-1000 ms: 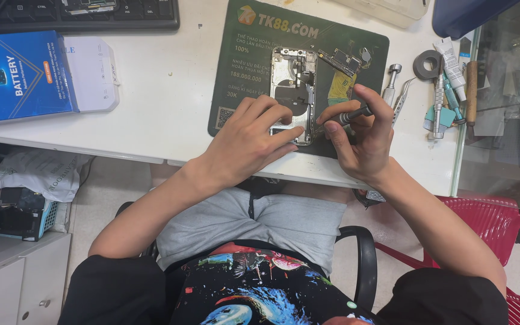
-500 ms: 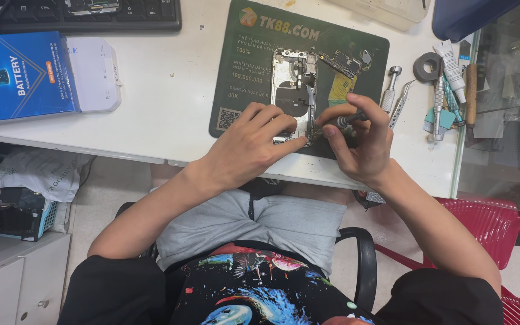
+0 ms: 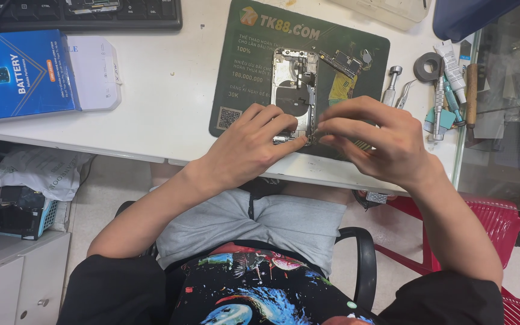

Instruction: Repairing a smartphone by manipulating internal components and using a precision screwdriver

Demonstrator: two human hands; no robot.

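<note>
Both hands meet at the near end of an opened phone frame on a dark green work mat.

Well left of the mat (image 3: 236, 72) lies a blue battery box (image 3: 22, 75), with a black keyboard (image 3: 73, 12) beyond it. On the mat's middle sits the opened phone frame (image 3: 295, 90), thin, light and likely fragile; safest held by its metal side rails, not the exposed inner parts. The left hand (image 3: 254, 144) rests on the frame's near left corner, fingers curled down and pinning it. The right hand (image 3: 380, 141) has its fingertips (image 3: 326, 129) pinched narrow at the frame's near right edge; whether they hold a small part I cannot tell. A loose circuit board (image 3: 347, 61) lies right of the frame, and right of the mat sit screwdrivers (image 3: 440, 99) and a tape roll (image 3: 427, 66).
</note>
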